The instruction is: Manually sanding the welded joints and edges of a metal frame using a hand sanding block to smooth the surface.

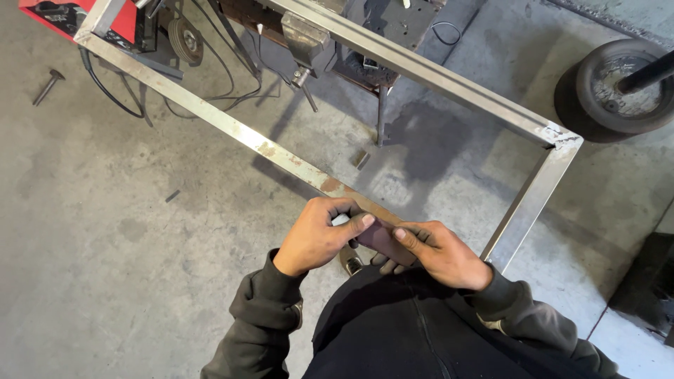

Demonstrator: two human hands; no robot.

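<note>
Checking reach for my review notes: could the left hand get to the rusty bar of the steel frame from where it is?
Probably yes. The left hand sits just over the rusty bar, with nothing between them. But it is busy: with the right hand it holds a small dark strip, so it would need to let go first.
</note>
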